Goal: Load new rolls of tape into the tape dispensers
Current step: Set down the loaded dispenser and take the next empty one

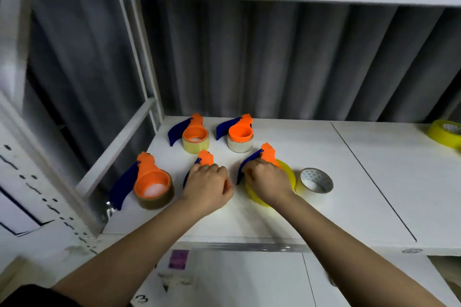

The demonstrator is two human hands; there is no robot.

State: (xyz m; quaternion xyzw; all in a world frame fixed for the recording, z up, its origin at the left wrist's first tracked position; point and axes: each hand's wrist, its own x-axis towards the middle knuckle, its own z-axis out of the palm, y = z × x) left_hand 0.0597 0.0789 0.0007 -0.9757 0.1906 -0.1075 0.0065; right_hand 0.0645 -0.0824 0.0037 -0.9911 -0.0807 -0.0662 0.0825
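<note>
Orange-and-blue dispensers (195,132), yellow tape roll (289,172)

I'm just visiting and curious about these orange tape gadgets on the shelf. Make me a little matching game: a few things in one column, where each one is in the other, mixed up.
Things:
1. brown tape dispenser
2. empty tape core
3. loose yellow roll
4. dispenser with yellow tape

Places:
A. far right edge of the shelf
B. under the right hand
C. front left, nearest the shelf post
D. lying just right of the right hand

Pairs: 1-C, 2-D, 3-A, 4-B
</note>
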